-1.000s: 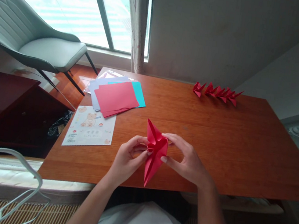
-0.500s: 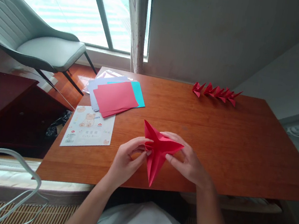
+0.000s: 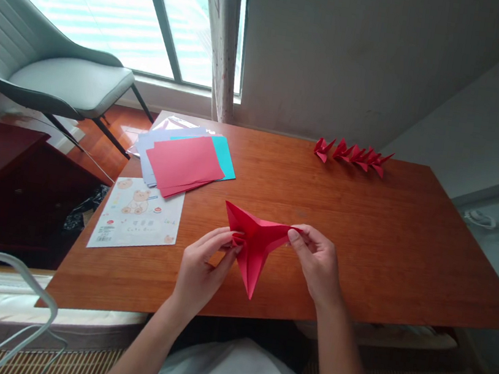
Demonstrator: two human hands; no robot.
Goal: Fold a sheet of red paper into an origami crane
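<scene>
A partly folded red origami paper (image 3: 256, 247), spread into a star shape with several points, is held up over the near side of the table. My left hand (image 3: 204, 264) pinches its left part between thumb and fingers, where the paper is bunched small. With thumb and fingertips, my right hand (image 3: 316, 259) grips the tip of the right point. One point rises to the upper left and another hangs down toward me; neither of these is held.
Several red folded-paper cranes (image 3: 351, 155) stand in a row at the table's (image 3: 390, 244) far edge. Red sheets (image 3: 185, 162) lie on blue and lilac ones at the left, above a bear-printed white sheet (image 3: 138, 215). A chair (image 3: 70, 78) stands beyond.
My right hand has slid outward from the paper's middle to pinch the right point's tip. The left hand keeps its pinch, and the paper is opened wider. The view has shifted slightly.
</scene>
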